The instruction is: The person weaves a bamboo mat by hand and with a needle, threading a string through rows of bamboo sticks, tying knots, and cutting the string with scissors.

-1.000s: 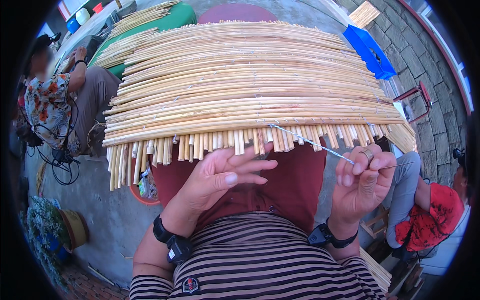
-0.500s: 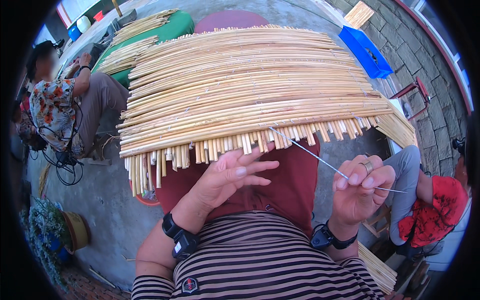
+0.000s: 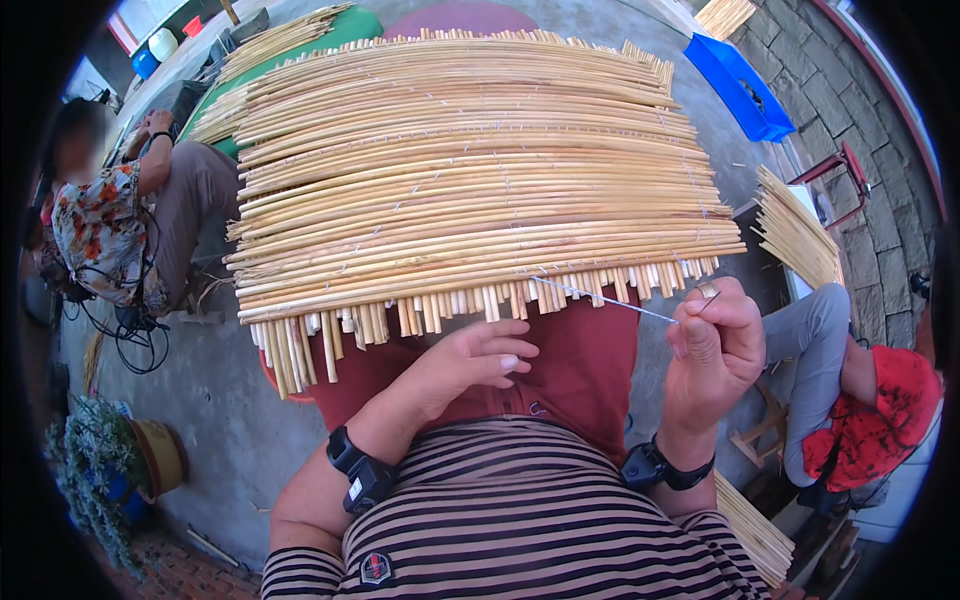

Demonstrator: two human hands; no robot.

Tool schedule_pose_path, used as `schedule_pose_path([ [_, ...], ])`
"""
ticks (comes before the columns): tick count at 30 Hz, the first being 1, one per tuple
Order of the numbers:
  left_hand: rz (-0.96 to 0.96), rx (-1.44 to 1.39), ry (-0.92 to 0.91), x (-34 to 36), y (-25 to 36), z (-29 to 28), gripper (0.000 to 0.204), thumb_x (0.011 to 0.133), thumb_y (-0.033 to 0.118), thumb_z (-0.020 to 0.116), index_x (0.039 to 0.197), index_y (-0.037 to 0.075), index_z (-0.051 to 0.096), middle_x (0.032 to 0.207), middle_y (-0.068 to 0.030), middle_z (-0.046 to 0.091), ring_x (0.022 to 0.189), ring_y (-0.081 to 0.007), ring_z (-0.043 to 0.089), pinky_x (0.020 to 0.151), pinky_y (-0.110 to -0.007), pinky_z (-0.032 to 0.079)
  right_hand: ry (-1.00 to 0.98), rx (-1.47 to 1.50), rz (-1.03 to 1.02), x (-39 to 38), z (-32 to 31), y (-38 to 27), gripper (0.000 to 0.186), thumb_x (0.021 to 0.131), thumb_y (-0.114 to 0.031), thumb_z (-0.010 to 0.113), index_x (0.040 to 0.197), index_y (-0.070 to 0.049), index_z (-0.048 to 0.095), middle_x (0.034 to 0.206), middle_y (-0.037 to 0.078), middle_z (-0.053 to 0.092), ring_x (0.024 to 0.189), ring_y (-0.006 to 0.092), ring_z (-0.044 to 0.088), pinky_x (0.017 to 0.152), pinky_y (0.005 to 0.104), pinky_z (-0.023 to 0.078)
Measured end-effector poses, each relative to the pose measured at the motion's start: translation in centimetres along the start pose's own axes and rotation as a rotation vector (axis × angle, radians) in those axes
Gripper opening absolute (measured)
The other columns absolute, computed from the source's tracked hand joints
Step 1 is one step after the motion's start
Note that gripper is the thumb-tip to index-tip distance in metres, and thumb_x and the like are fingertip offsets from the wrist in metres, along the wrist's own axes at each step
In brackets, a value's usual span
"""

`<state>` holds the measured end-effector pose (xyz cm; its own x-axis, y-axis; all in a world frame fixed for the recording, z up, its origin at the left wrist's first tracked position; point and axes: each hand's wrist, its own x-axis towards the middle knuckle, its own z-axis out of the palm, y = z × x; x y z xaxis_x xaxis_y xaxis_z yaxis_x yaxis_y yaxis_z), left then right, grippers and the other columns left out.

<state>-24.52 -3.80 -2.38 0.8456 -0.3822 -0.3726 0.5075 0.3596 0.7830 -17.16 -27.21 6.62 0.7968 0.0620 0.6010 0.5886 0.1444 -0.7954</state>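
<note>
A mat of pale reed stalks (image 3: 470,190) lies across my lap, with a lengthwise layer on top and crosswise stalk ends jutting out along its near edge. White thread (image 3: 610,300) runs taut from that edge to my right hand (image 3: 715,350). There the fingers are closed in a pinch around a thin needle (image 3: 709,304), mostly hidden by them, with the thread beside it. Just below the jutting ends hovers my left hand (image 3: 470,365), empty, its fingers loosely stretched toward the right. Short white stitches show across the mat.
On the left sits a person in a flowered shirt (image 3: 100,235); another in red (image 3: 870,420) is at the right. A blue crate (image 3: 738,88) stands far right, near a reed bundle (image 3: 797,225). Lower left is a potted plant (image 3: 95,460).
My right hand has turned inward, so the needle that pointed right is now mostly hidden. My left hand has dropped slightly away from the mat edge. The mat appears shifted slightly left.
</note>
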Motion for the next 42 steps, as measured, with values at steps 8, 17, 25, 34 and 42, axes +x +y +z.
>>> schedule_pose_path([
  [8,0.354,0.618,-0.068,-4.0,4.3,0.7,0.033,0.086,0.007,0.070,0.119,0.003,0.064,0.105,-0.0127,0.070,0.097,-0.0230,0.068,0.084,-0.033,0.055,0.040,-0.248,0.003,1.3,-0.6,0.7,0.010,0.087,0.006,0.067,0.095,0.002,0.063,0.088,0.004,0.057,0.075,0.0072,0.050,0.066,0.0191,0.039],
  [17,0.784,1.671,0.578,-3.8,5.3,-0.3,0.065,0.066,0.019,0.083,0.127,0.012,0.060,0.140,-0.0158,0.051,0.129,-0.0375,0.047,0.104,-0.048,0.041,-0.034,-0.382,-0.054,1.7,0.6,1.3,0.011,0.086,0.006,0.067,0.096,0.002,0.064,0.087,0.003,0.057,0.073,0.0068,0.050,0.065,0.0188,0.040],
  [25,0.727,2.062,0.761,-1.0,2.3,-1.1,0.060,0.077,0.028,0.073,0.134,0.019,0.057,0.143,-0.0075,0.050,0.135,-0.0308,0.043,0.111,-0.052,0.030,-0.028,-0.257,0.073,1.2,1.4,1.2,0.010,0.090,0.003,0.062,0.099,0.001,0.058,0.088,0.003,0.052,0.071,0.0072,0.045,0.062,0.0197,0.035],
  [34,0.840,2.041,0.874,-0.7,2.5,-0.7,0.032,0.092,0.017,0.060,0.123,0.017,0.066,0.131,-0.0039,0.062,0.128,-0.0251,0.053,0.108,-0.047,0.037,-0.511,0.016,-0.031,0.5,1.5,0.9,0.013,0.080,-0.008,0.075,0.084,-0.004,0.063,0.073,0.007,0.062,0.060,0.0200,0.059,0.051,0.0291,0.044],
  [42,0.743,2.139,0.877,-0.5,1.8,-0.7,0.049,0.090,0.037,0.063,0.133,0.016,0.057,0.141,-0.0112,0.053,0.133,-0.0310,0.047,0.110,-0.051,0.034,-0.903,0.012,-0.112,-2.7,5.5,2.1,0.010,0.081,-0.014,0.067,0.079,-0.008,0.059,0.075,0.004,0.059,0.065,0.0213,0.060,0.054,0.0340,0.048],
])
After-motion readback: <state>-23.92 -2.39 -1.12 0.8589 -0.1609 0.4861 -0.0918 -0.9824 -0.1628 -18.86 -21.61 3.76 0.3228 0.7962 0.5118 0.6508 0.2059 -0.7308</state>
